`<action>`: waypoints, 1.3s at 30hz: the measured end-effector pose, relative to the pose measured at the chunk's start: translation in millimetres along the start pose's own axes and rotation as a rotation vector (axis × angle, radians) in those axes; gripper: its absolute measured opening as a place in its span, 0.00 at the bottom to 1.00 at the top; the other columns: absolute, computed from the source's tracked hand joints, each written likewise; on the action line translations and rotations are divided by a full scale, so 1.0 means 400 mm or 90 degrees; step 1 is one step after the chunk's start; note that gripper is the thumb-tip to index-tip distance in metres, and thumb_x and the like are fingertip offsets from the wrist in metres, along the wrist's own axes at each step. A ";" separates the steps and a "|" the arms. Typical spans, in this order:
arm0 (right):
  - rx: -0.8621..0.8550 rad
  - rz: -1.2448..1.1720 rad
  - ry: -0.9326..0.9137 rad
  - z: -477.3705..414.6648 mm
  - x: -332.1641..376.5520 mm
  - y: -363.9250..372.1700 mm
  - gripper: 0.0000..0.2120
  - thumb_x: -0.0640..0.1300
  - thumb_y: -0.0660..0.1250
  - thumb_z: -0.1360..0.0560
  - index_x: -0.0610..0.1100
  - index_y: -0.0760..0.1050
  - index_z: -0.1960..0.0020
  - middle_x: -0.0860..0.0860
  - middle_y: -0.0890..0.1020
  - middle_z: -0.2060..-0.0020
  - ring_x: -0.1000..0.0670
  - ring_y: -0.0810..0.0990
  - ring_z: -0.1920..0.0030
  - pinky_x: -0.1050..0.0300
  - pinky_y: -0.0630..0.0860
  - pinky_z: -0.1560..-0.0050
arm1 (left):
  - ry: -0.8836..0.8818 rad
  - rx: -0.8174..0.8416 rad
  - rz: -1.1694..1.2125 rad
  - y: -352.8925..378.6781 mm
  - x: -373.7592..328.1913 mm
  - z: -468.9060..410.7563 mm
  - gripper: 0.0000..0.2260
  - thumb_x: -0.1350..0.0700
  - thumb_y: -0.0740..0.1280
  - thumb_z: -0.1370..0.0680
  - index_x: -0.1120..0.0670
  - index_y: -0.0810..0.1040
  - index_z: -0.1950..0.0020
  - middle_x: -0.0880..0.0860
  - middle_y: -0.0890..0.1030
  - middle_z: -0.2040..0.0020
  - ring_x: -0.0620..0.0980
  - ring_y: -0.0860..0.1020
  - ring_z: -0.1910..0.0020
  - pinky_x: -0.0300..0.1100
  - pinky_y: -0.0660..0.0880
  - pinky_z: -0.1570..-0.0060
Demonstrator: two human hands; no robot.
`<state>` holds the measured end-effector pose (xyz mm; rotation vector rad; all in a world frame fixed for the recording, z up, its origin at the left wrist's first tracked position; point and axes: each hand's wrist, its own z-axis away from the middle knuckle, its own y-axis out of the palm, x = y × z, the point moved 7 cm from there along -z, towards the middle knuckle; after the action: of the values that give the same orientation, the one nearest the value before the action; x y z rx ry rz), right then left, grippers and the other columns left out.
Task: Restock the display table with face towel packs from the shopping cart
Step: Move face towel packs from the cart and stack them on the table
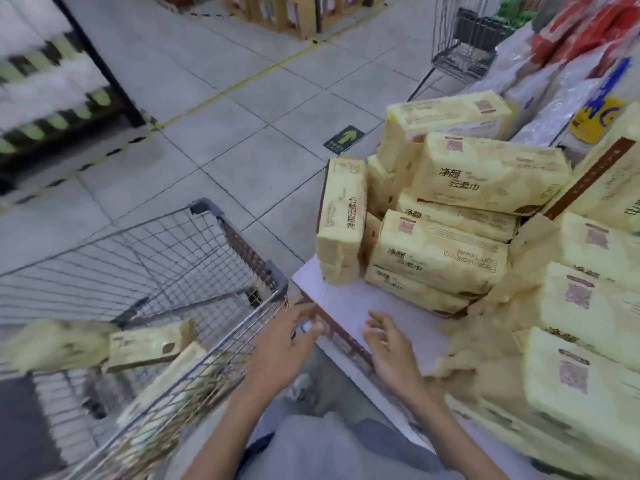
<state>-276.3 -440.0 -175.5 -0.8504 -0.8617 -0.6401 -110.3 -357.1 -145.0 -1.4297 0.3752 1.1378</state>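
Yellow face towel packs (440, 252) are piled on the white display table (343, 299) at the right, one pack (343, 216) standing upright at the table's left corner. The wire shopping cart (194, 258) sits to the left and holds a few more yellow packs (149, 344), blurred. My left hand (284, 351) hovers between the cart's rim and the table edge, fingers apart; a small white and blue spot shows near its fingertips, too blurred to identify. My right hand (391, 351) is over the bare front part of the table, fingers spread and holding nothing.
A second wire cart (460, 46) stands at the back right by stacked white and red packaged goods (561, 74). A dark shelf (52, 81) with white goods is at the far left. Grey tiled floor with a green arrow sticker (344, 138) lies between.
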 end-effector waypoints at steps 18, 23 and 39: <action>0.477 0.244 -0.206 0.097 0.132 0.469 0.16 0.45 0.62 0.22 0.47 0.69 0.34 0.52 0.76 0.45 0.54 0.75 0.47 0.64 0.68 0.51 | -0.419 -0.546 0.320 -0.160 0.317 0.542 0.07 0.59 0.65 0.22 0.49 0.76 0.46 0.40 0.78 0.51 0.33 0.76 0.53 0.21 0.69 0.59; 0.493 0.249 -0.236 0.055 0.219 0.624 0.17 0.48 0.63 0.22 0.47 0.69 0.35 0.53 0.76 0.46 0.55 0.76 0.47 0.62 0.72 0.48 | -0.400 -0.641 0.340 -0.296 0.357 0.535 0.08 0.60 0.65 0.22 0.47 0.76 0.48 0.42 0.80 0.51 0.29 0.77 0.57 0.22 0.69 0.58; 0.829 0.657 -0.083 -0.135 0.162 1.164 0.37 0.59 0.69 0.29 0.46 0.59 0.26 0.47 0.67 0.29 0.45 0.69 0.32 0.48 0.63 0.31 | -0.949 -0.405 0.752 -0.474 0.960 0.384 0.27 0.44 0.64 0.23 0.57 0.65 0.29 0.58 0.69 0.40 0.57 0.72 0.45 0.47 0.69 0.48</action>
<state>136.2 -254.4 -314.5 -0.0332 -0.6373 0.8588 154.7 -27.0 -312.5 -0.3214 -0.3479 3.0786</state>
